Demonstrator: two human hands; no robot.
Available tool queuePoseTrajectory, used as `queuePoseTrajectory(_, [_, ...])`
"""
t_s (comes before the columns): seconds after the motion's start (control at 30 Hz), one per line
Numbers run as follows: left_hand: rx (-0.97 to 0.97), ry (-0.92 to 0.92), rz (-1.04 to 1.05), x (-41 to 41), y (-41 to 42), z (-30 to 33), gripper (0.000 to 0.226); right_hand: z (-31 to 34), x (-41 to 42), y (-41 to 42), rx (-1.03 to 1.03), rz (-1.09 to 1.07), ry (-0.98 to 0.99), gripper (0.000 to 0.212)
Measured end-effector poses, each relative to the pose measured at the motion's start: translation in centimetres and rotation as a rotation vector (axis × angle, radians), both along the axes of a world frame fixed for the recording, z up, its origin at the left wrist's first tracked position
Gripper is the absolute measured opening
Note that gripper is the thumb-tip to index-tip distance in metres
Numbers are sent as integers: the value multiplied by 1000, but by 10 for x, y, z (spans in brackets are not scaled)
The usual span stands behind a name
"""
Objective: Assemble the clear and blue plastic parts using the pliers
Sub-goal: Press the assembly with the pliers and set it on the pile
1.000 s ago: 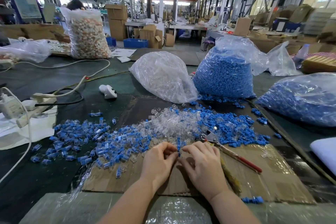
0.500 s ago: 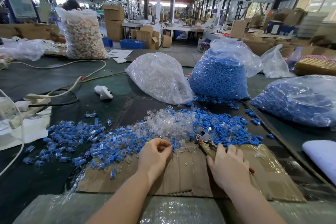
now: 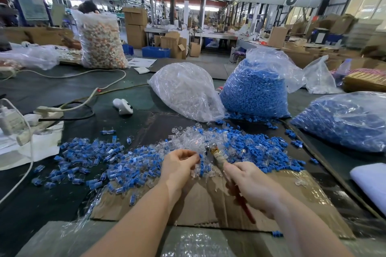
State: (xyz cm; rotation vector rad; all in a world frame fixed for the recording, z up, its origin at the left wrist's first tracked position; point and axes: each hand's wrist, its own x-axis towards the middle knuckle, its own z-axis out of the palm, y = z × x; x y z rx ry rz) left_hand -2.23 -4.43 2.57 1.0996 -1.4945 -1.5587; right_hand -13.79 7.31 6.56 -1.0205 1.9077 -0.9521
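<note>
While the head view is looking down at the cardboard sheet, the right hand is gripping the pliers by their red handles, nose pointing at the heap of clear parts. The left hand is curling its fingers, pinching a small clear-and-blue piece just beside the plier tip. Loose blue parts are lying right of the heap, assembled pieces left. No writing is proving legible anywhere.

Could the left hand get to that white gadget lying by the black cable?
Probably, with a stretch. The left hand pinches a small part, and only low loose blue pieces lie between it and the white gadget.
</note>
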Motion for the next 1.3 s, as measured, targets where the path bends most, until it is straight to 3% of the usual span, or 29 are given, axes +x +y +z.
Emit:
queuePoseTrajectory(0.17, [76, 11, 24, 2, -4, 0, 4, 3, 3, 1, 114, 105, -65, 6])
queuePoseTrajectory(0.3, [66, 11, 68, 2, -4, 2, 4, 3, 7, -2, 168, 112, -37, 17])
queuePoseTrajectory(0.43, [90, 21, 95, 3, -3, 5, 2, 6, 9, -3, 175, 138, -12, 9])
queuePoseTrajectory(0.77, [159, 42, 107, 2, -3, 5, 3, 9, 12, -5, 173, 155, 60, 10])
queuePoseTrajectory(1.07, [149, 61, 119, -2, 2, 3, 4, 6, 20, -4, 102, 147, 186, 25])
queuePoseTrajectory(1.2, [158, 82, 132, 0, 6, 3, 5, 4, 20, -1, 58, 145, 138, 19])
queuePoseTrajectory(1.3, [39, -4, 153, 7, 1, 1, 6, -1, 13, 2, 37, 52, 85, 20])
